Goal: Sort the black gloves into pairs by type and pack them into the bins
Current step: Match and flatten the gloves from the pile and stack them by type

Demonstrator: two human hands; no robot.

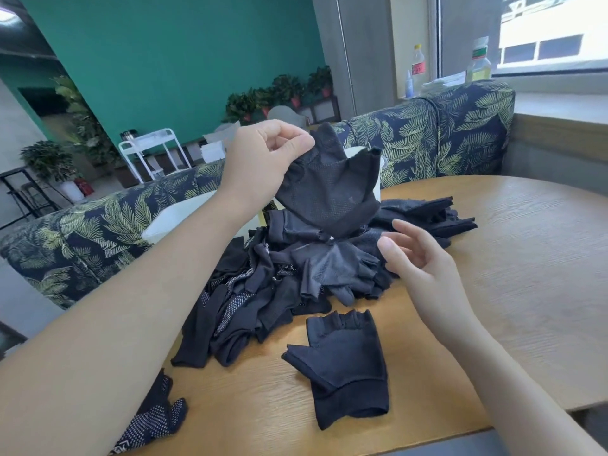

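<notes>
Black mesh glove hung at twelve o'clock above the pile, pinched at a fingertip by the left hand; the right hand hovered open at three o'clock, holding nothing. Such a slight pinch could let it drop back into the heap and be lost among lookalikes. A fingerless glove lay apart at six o'clock. White bins stood beyond, on the wooden table, beside a leaf-print sofa.
</notes>
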